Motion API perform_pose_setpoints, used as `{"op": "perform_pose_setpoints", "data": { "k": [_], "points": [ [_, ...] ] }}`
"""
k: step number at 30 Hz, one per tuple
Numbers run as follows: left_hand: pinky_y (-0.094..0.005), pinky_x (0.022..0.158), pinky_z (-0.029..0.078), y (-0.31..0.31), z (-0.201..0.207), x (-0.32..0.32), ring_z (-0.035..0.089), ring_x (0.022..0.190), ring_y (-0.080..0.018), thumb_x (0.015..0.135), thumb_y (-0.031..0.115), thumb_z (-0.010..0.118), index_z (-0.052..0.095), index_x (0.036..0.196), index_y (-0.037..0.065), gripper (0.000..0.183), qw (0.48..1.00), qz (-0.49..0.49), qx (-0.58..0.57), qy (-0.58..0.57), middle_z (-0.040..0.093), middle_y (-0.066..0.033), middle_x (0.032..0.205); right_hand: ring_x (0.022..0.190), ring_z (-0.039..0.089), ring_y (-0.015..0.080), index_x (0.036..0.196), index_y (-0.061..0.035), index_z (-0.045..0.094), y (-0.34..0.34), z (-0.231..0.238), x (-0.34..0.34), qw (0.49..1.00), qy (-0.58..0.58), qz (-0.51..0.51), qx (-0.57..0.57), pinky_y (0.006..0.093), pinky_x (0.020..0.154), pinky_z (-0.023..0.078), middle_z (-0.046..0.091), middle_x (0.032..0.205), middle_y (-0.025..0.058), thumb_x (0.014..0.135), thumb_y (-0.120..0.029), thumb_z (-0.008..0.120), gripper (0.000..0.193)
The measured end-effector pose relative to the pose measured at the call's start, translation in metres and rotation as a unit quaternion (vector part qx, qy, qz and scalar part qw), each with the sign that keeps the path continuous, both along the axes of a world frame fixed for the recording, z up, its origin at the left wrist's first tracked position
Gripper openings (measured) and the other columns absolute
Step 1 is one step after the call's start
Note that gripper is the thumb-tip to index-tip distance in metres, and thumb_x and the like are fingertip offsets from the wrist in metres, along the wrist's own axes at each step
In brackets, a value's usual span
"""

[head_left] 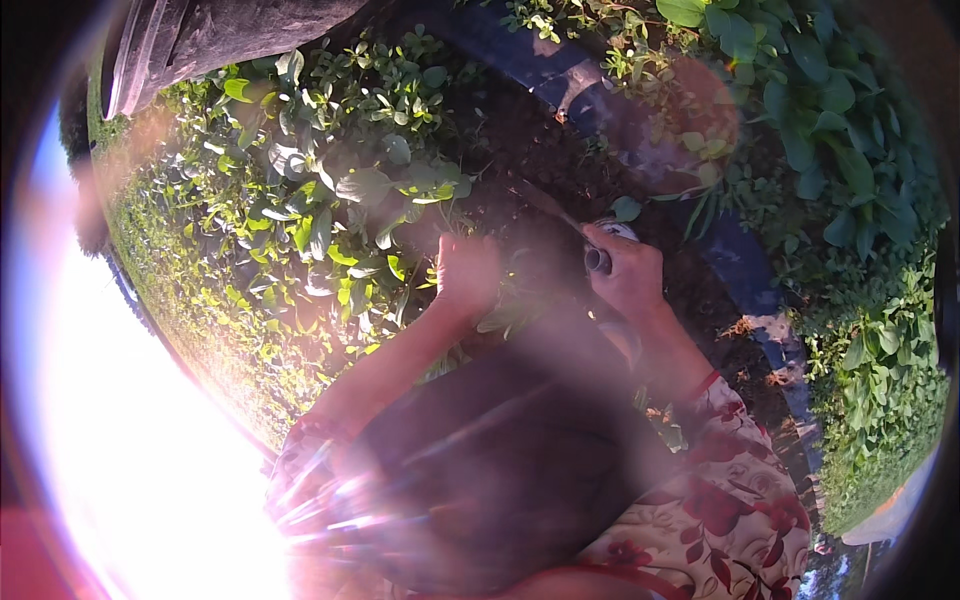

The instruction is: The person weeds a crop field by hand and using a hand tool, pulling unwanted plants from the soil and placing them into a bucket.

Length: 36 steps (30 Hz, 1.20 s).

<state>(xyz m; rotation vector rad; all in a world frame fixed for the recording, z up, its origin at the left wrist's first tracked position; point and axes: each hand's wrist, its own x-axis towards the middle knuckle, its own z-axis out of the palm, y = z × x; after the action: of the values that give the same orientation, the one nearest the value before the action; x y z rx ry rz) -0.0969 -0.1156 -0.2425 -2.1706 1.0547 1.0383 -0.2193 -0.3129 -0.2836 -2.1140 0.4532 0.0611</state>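
My left hand [468,274] is closed in a fist low among leafy green plants [365,190], at the edge of bare soil. Stems rise beside its fingers, and it appears to grip some of them. My right hand [628,270] is wrapped around a hand tool with a dark, tube-like handle end [598,260]. A narrow, dull blade [543,203] reaches from that hand toward the upper left, over the dark soil [515,130]. Its exact kind is hard to tell in the shade. Something small and white [617,230] shows just above the right hand's knuckles.
A large dark, scuffed container [225,45] stands at the upper left among the plants. A strip of dark sheeting [735,255] curves along the right of the soil, with broad-leaved plants [835,110] beyond. Sun glare washes out the lower left.
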Motion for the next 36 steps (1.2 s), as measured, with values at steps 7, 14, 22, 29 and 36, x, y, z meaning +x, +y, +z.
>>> {"op": "perform_pose_setpoints", "data": {
  "k": [7, 14, 22, 29, 36],
  "points": [
    [-0.0475, 0.101, 0.030, -0.040, -0.010, 0.039, 0.046, 0.115, -0.0288, 0.081, 0.017, 0.056, 0.059, 0.110, 0.002, 0.032, 0.993, 0.000, -0.060, -0.106, 0.053, -0.0152, 0.116, 0.066, 0.066, 0.0274, 0.105, -0.0165, 0.070, 0.009, 0.009, 0.037, 0.999, 0.006, -0.015, -0.032, 0.0351, 0.059, 0.053, 0.068, 0.078, 0.0096, 0.070, -0.006, 0.070, 0.036],
    [-0.0578, 0.115, 0.008, -0.047, -0.044, 0.134, 0.029, 0.137, -0.0380, 0.086, 0.019, 0.052, 0.063, 0.112, -0.003, 0.035, 0.986, -0.131, 0.005, -0.107, 0.050, -0.0238, 0.132, 0.064, 0.065, 0.0277, 0.109, -0.0166, 0.066, 0.008, 0.009, 0.053, 0.999, 0.027, 0.014, -0.028, 0.0387, 0.057, 0.052, 0.067, 0.074, 0.0082, 0.073, -0.013, 0.067, 0.037],
    [-0.0536, 0.112, 0.022, -0.009, -0.044, 0.127, 0.059, 0.087, -0.0296, 0.078, 0.012, 0.059, 0.062, 0.092, 0.004, 0.017, 0.966, -0.168, -0.111, -0.163, 0.058, -0.0117, 0.085, 0.063, 0.065, 0.0262, 0.106, -0.0182, 0.070, 0.053, -0.045, 0.103, 0.998, 0.022, 0.039, 0.044, 0.0388, 0.058, 0.053, 0.068, 0.073, 0.0074, 0.075, -0.019, 0.064, 0.032],
    [-0.0525, 0.109, 0.027, 0.014, -0.036, 0.113, 0.056, 0.094, -0.0271, 0.078, 0.010, 0.056, 0.058, 0.096, 0.008, 0.018, 0.962, -0.117, -0.142, -0.201, 0.056, -0.0098, 0.092, 0.061, 0.065, 0.0258, 0.099, -0.0169, 0.072, 0.017, -0.015, 0.056, 0.999, -0.024, -0.031, 0.024, 0.0353, 0.056, 0.053, 0.068, 0.072, 0.0080, 0.073, -0.011, 0.067, 0.028],
    [-0.0533, 0.106, 0.028, 0.011, -0.048, 0.141, 0.057, 0.098, -0.0255, 0.081, 0.011, 0.054, 0.058, 0.099, 0.009, 0.019, 0.968, -0.020, -0.094, -0.231, 0.059, -0.0093, 0.093, 0.060, 0.064, 0.0349, 0.101, -0.0159, 0.071, 0.082, -0.060, 0.159, 0.999, -0.014, 0.031, 0.039, 0.0429, 0.060, 0.055, 0.064, 0.066, 0.0150, 0.080, -0.021, 0.059, 0.025]
  ]
}}
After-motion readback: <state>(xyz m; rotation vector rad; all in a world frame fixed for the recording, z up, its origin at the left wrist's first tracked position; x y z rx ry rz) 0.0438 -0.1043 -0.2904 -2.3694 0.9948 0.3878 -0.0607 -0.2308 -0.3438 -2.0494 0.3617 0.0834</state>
